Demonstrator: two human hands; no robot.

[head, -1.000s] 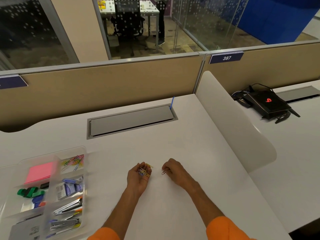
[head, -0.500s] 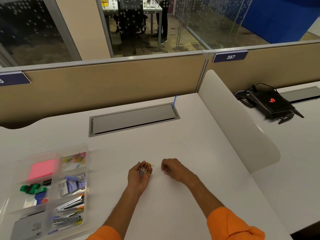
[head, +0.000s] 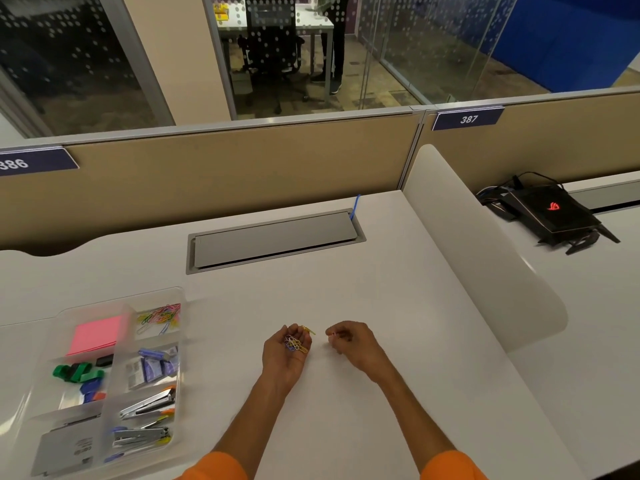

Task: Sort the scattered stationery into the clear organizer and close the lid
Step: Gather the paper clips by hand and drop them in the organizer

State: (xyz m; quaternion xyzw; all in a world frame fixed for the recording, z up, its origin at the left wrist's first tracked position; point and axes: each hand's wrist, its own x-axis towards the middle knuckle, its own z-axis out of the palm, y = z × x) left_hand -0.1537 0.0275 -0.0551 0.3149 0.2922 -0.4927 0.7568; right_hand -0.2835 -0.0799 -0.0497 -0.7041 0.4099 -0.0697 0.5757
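Paper clips (head: 296, 342) in several colours lie as a small heap in the left hand (head: 285, 356), which is turned palm up just above the white desk (head: 346, 289). Its fingers are curled loosely upward around the heap, like a cup. One yellow clip (head: 308, 330) is at the tips of these fingers; I cannot tell if it rests on them or on the desk. The right hand (head: 351, 341) is just beside, not touching the left one. Its fingers are curled in, and thumb and forefinger pinch a single reddish paper clip (head: 331, 336).

At the left side of the desk, well apart from both hands, stands the clear organizer (head: 156, 294), not covered by a lid. Its far right compartment holds more coloured clips (head: 161, 318), and the far left one holds pink sticky notes (head: 98, 334). Nearer compartments hold staple boxes (head: 154, 367), green binder clips (head: 76, 372) and two staplers (head: 149, 407).

Behind the hands a grey cable cover (head: 273, 240) is set into the desk. A black router (head: 550, 216) lies on the neighbouring desk at the right
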